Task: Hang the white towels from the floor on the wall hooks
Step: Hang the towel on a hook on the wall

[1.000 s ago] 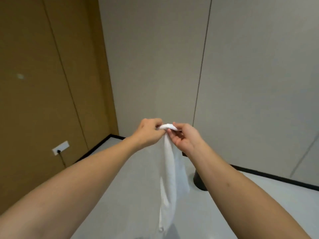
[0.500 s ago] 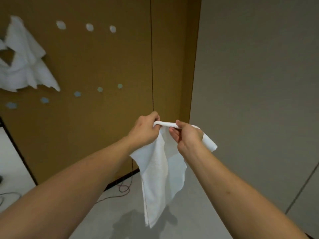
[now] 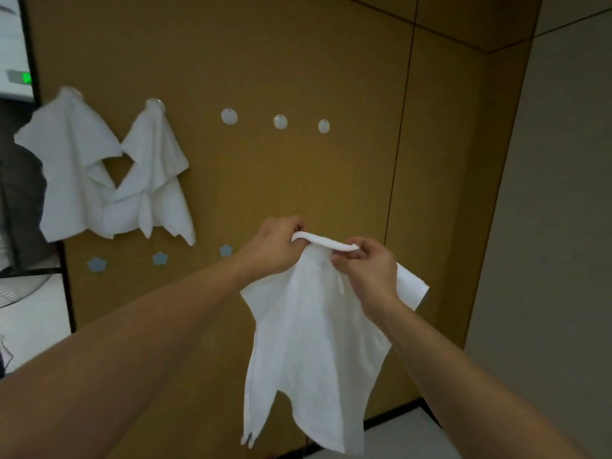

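A white towel (image 3: 308, 352) hangs in front of me, bunched along its top edge. My left hand (image 3: 276, 248) grips the left end of that edge and my right hand (image 3: 366, 270) pinches the right end. On the brown wall two white towels, one (image 3: 71, 167) at the far left and one (image 3: 155, 173) beside it, hang from round hooks. To their right three round white hooks stand bare: the nearest (image 3: 229, 116), the middle (image 3: 280, 121) and the right one (image 3: 324, 126). My hands are below these hooks.
A lower row of small blue flower-shaped hooks (image 3: 160, 258) runs under the hung towels. A dark frame (image 3: 49, 180) borders the brown wall on the left, with a grey wall (image 3: 546, 226) at the right. Pale floor (image 3: 397, 435) shows at the bottom.
The view has swung left from the grey corner to the brown wall, bringing the hung towels and bare hooks to the centre. Both hands keep the towel, now spread a little wider.
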`<state>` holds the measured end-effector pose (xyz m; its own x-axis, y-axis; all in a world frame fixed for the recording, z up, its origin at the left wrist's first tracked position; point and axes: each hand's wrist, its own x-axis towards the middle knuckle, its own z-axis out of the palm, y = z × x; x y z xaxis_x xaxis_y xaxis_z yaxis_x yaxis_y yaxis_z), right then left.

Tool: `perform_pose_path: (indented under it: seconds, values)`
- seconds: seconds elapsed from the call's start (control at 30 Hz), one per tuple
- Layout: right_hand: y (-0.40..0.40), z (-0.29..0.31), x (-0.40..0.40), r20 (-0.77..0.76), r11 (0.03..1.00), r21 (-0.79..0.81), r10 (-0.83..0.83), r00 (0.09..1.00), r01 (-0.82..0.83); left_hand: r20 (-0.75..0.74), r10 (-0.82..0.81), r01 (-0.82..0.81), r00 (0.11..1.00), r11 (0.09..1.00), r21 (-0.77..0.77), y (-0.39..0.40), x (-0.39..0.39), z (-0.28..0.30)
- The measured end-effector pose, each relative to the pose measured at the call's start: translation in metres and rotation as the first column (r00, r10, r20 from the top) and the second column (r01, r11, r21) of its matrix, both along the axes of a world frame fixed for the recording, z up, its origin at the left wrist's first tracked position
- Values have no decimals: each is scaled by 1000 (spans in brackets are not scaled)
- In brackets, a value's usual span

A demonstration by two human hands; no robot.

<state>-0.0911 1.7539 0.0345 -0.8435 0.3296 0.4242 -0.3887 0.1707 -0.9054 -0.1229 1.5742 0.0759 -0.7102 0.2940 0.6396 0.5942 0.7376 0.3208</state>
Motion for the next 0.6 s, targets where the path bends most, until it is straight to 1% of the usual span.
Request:
perform_pose_path:
  seconds: [0.07, 0.17, 0.27, 0.33, 0.4, 0.5, 0.57, 0.6]
  values:
    - [-12, 11, -42, -23, 985, 171, -1, 1000, 5, -7, 32, -33, 999, 999, -30, -19, -34, 8]
    - [-29, 29, -106, -75, 929, 370, 24, 997, 5, -17, 82, -82, 996, 996, -29, -44, -86, 18]
    - [-45, 51, -176, -133, 863, 506, 57, 989, 18, -84, 155, -158, 984, 987, -32, -69, -136, 33]
    - [-53, 66, -226, -184, 802, 594, 54, 981, 67, -132, 210, -213, 969, 977, -12, -85, -168, 45]
    - [-62, 85, -277, -229, 753, 651, 75, 970, 95, -163, 270, -269, 949, 963, 25, -100, -199, 57]
    - [-80, 116, -343, -304, 715, 686, 116, 946, 133, -180, 351, -341, 919, 936, 88, -116, -239, 79]
    - [-95, 134, -380, -356, 709, 690, 156, 921, 147, -201, 394, -373, 897, 918, 133, -126, -263, 96]
    - [-103, 144, -396, -359, 723, 683, 206, 911, 106, -217, 412, -385, 885, 910, 155, -132, -274, 105]
